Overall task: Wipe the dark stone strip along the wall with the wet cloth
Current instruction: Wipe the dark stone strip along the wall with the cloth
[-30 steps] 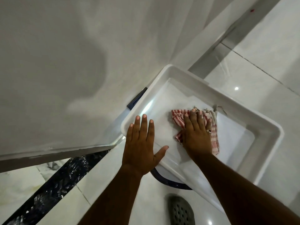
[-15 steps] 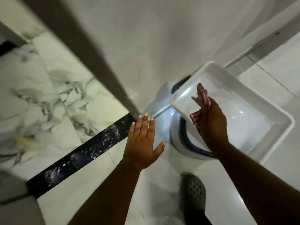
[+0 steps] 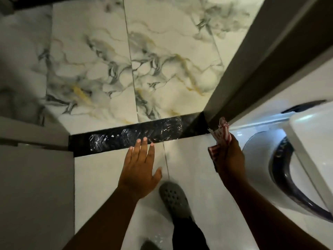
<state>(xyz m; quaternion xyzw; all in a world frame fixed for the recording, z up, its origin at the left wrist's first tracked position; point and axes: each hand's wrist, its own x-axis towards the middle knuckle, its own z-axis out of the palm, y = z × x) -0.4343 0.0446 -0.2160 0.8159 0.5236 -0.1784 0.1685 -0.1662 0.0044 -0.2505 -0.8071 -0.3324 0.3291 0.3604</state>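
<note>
The dark stone strip (image 3: 115, 141) runs across the middle of the view between the marbled wall tiles and the pale floor, and white smears cover its surface. My left hand (image 3: 139, 168) is flat and open, fingertips at the strip's lower edge. My right hand (image 3: 228, 157) holds the red-and-white striped cloth (image 3: 222, 131) in the air just right of the strip's right end, beside the grey door frame. Part of the cloth is hidden behind the hand.
A white tub (image 3: 313, 141) sits on a round white and dark-rimmed base (image 3: 281, 177) at the right. A grey door frame (image 3: 255, 56) slants down to the strip's right end. My grey clog (image 3: 173, 201) stands on the floor below my hands. A grey panel (image 3: 34, 186) fills the left.
My right hand lifted the cloth out of the white tub and carried it left toward the strip. The view swung left onto the marbled wall, and my left hand now reaches the strip.
</note>
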